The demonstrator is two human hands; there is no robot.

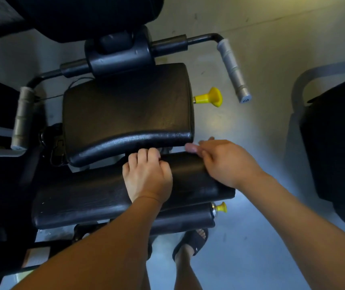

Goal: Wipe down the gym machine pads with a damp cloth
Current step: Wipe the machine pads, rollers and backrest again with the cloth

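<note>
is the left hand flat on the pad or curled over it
Curled: the left hand hooks its fingers over the far side of the front pad.

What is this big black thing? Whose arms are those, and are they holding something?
The camera sits on a person's head and looks down, so the arms are that person's own. The black thing is a gym machine: a black padded seat cushion and, nearer, a long black padded roll. The left hand curls its fingers over the roll's far edge. The right hand lies on the roll's right end, too blurred to tell its grip. No cloth shows. Beside the seat sticks out a yellow plastic knob, and a grey bar handle stands at each side.
</note>
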